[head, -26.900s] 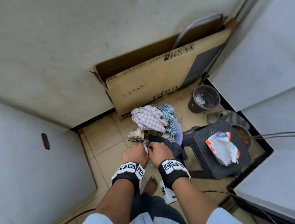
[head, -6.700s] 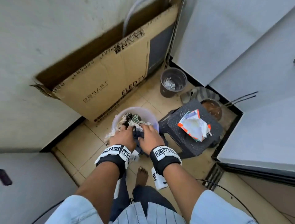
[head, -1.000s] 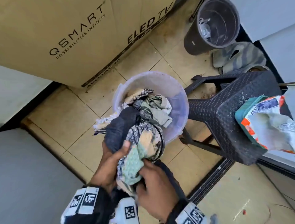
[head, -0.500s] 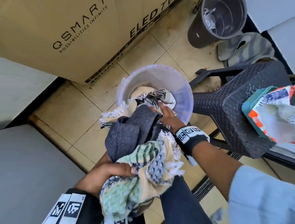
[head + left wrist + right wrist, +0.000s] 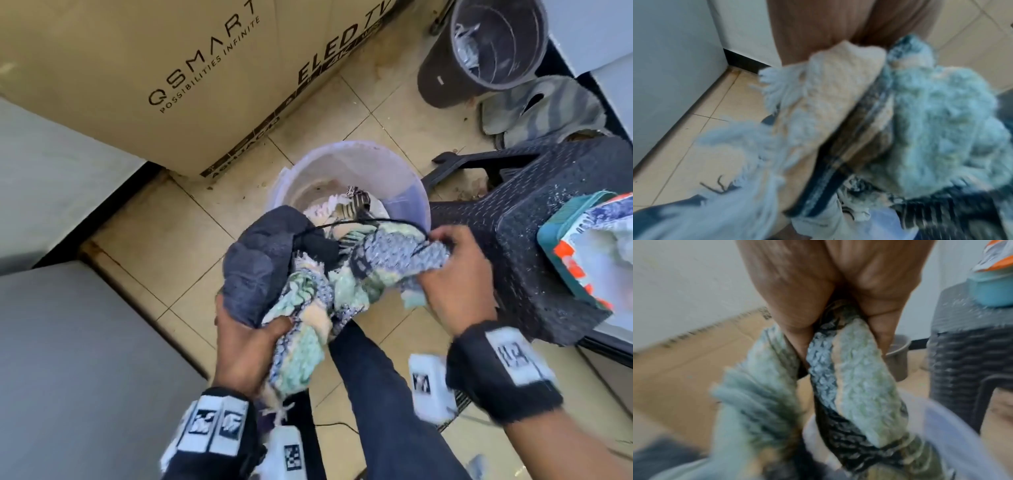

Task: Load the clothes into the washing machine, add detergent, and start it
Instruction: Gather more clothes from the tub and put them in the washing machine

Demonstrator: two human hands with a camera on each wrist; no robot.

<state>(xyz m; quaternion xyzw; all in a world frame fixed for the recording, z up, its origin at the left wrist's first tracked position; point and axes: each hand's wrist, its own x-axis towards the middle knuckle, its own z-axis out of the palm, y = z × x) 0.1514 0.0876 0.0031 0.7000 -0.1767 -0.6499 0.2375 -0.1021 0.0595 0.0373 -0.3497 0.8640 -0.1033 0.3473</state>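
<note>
Bundle of clothes (image 5: pixel 308 281): long axis ran lower-left to upper-right above bucket (image 5: pixel 346 161). Left hand (image 5: pixel 246 346) clutched lower end; right hand (image 5: pixel 455 274) clutched upper end.

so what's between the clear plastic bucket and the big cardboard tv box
Only bare tan floor tile between the bucket and the box, in the head view.

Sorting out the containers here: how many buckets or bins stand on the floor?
2: a translucent bucket with clothes left inside, beside the black stool, and a dark bin by the cardboard box.
</note>
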